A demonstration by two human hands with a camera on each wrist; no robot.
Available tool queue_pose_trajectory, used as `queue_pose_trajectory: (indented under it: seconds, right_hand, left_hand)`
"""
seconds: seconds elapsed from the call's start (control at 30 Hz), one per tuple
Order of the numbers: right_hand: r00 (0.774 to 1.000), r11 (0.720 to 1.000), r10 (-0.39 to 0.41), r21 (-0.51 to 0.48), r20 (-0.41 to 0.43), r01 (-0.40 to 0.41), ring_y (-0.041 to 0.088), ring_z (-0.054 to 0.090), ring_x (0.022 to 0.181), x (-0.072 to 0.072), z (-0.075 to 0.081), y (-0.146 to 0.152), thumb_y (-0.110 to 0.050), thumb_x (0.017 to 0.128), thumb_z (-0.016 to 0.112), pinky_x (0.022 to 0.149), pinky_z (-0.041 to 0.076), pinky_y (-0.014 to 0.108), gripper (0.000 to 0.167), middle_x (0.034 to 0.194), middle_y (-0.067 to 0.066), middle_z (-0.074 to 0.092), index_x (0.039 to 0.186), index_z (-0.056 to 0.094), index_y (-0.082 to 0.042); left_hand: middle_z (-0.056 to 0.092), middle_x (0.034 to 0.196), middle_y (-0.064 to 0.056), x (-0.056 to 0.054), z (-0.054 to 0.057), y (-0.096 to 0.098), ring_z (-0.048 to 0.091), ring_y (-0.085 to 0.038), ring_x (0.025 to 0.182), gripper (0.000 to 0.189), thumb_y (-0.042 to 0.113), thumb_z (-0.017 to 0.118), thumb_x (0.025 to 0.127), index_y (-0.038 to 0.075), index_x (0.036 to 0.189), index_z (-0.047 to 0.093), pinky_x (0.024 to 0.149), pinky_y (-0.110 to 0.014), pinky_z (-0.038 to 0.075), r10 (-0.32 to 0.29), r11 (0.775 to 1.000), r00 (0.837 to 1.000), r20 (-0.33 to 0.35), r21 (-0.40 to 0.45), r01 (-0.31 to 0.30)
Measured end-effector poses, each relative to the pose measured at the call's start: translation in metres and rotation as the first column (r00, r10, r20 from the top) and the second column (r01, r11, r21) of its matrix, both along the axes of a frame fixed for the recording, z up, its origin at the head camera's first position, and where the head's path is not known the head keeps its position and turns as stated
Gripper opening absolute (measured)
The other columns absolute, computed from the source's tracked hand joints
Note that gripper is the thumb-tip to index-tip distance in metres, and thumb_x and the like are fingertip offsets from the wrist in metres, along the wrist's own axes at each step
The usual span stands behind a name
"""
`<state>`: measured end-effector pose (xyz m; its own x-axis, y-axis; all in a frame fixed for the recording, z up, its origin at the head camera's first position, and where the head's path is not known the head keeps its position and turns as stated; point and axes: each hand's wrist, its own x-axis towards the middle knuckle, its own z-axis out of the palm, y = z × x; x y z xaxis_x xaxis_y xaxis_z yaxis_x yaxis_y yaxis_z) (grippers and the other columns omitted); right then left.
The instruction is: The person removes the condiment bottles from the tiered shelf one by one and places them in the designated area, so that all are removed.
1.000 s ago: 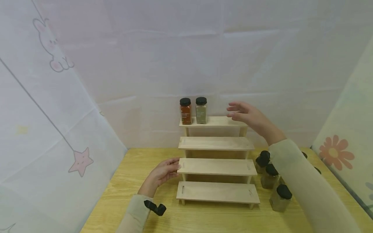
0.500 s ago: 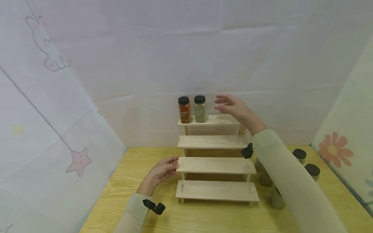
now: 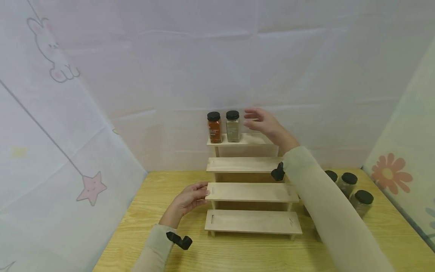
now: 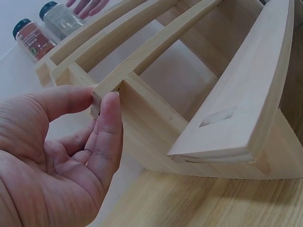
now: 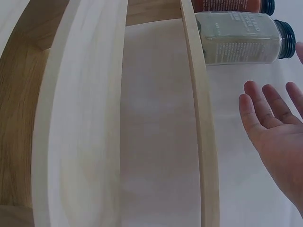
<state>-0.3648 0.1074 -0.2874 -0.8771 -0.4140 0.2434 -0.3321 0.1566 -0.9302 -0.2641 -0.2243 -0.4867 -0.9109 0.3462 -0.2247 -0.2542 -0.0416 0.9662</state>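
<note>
A four-tier wooden spice rack (image 3: 251, 192) stands on the table. My left hand (image 3: 189, 198) pinches the left end of its second-lowest shelf; the left wrist view shows thumb and fingertips at that shelf's corner. On the top shelf, at its left, stand a jar of red-orange spice (image 3: 215, 128) and a jar of pale green spice (image 3: 233, 128), both upright with black lids. My right hand (image 3: 264, 122) is raised above the top shelf, just right of the green jar. In the right wrist view its fingers are spread, a little apart from that jar, and hold nothing.
Several more black-lidded jars (image 3: 362, 202) stand on the wooden table (image 3: 136, 241) right of the rack, some hidden behind the right sleeve (image 3: 326, 200). A pale fabric backdrop (image 3: 183, 75) rises close behind the rack and along both sides.
My right hand has moved left over the top shelf, nearer the green jar. The left hand keeps its hold on the rack, and both jars stay put.
</note>
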Motion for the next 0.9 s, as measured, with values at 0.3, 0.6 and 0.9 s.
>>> queue_pose_trajectory:
  seconds: [0.3,0.6,0.9]
  right_hand:
    - [0.999,0.999,-0.034,0.02,-0.025,0.034,0.032,0.047,0.136,0.0,-0.001,-0.02,-0.018,0.096,0.072,0.113,0.042,0.049,0.061,0.151,0.013,0.047,0.151,0.045,-0.011]
    - [0.999,0.998,-0.046,0.032,-0.015,0.047,0.033,0.05,0.131,0.001,0.003,-0.04,-0.015,0.094,0.075,0.111,0.044,0.049,0.065,0.147,0.014,0.049,0.151,0.044,-0.011]
    - [0.996,0.996,-0.085,0.039,-0.01,0.085,0.028,0.052,0.116,-0.002,-0.003,-0.052,-0.009,0.092,0.075,0.095,0.05,0.04,0.067,0.135,0.012,0.052,0.151,0.044,-0.015]
  left_hand:
    - [0.029,0.152,-0.028,0.003,0.001,0.001,0.061,-0.014,0.095,0.071,0.008,0.063,0.1,-0.001,0.159,0.024,0.08,-0.026,0.059,-0.018,1.0,1.0,0.002,0.007,0.018]
    - [0.029,0.152,-0.028,0.006,0.002,-0.002,0.061,-0.014,0.093,0.071,0.008,0.064,0.099,-0.002,0.158,0.025,0.085,-0.031,0.06,-0.012,1.0,1.0,-0.002,-0.001,0.012]
    - [0.026,0.156,-0.028,0.006,0.001,-0.003,0.061,-0.014,0.099,0.071,0.009,0.065,0.099,-0.002,0.158,0.026,0.082,-0.028,0.059,-0.017,1.0,1.0,0.001,0.003,0.017]
